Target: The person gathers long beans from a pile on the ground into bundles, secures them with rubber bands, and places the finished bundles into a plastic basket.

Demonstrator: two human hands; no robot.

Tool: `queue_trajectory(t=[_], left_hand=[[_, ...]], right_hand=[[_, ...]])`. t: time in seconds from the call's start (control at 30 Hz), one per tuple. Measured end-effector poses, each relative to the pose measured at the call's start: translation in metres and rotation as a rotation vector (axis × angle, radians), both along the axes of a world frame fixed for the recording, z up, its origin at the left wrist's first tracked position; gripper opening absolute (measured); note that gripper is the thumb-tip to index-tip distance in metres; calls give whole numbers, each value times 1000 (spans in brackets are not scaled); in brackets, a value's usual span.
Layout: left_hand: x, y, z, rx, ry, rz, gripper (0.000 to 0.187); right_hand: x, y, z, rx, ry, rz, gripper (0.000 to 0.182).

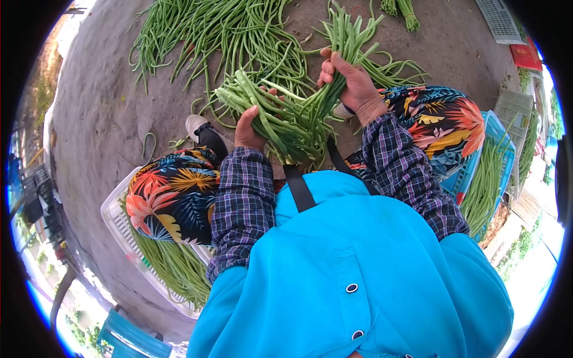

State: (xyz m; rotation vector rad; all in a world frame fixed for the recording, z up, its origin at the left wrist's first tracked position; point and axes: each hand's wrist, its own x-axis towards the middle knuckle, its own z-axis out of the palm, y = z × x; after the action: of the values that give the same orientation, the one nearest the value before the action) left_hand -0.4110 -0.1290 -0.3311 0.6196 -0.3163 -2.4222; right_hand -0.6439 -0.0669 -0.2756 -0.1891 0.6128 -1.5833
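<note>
A bunch of long green beans (pixel 277 122) hangs bent between my two hands, above my lap. My left hand (pixel 252 126) is wrapped round its left end, thumb on the near side and fingertips showing behind the beans. Near the other end, my right hand (pixel 351 83) grips the bunch, with bean ends sticking up above the fist. Beyond my hands a large loose pile of long beans (pixel 221 30) lies spread on the ground.
A white crate (pixel 110 209) with beans stands by my left leg, a blue crate (pixel 508 149) with beans by my right. Tied bundles (pixel 409 15) lie at the top. A grey crate (pixel 500 21) and red box (pixel 526 55) are at upper right.
</note>
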Motion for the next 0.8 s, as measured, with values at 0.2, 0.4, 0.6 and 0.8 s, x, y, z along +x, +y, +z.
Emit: queue_trajectory(t=[0.2, 0.4, 0.6, 0.8], left_hand=[[-3, -2, 4, -13, -107, -42, 57], [-5, 0, 4, 27, -121, -28, 54], [-1, 0, 0, 67, -26, 66, 59], [0, -8, -16, 82, -79, 117, 51]], right_hand=[[12, 1, -5, 222, 671, 0, 22], [15, 2, -8, 228, 816, 189, 19], [16, 0, -13, 320, 732, -23, 10], [5, -3, 11, 239, 1080, -561, 14]])
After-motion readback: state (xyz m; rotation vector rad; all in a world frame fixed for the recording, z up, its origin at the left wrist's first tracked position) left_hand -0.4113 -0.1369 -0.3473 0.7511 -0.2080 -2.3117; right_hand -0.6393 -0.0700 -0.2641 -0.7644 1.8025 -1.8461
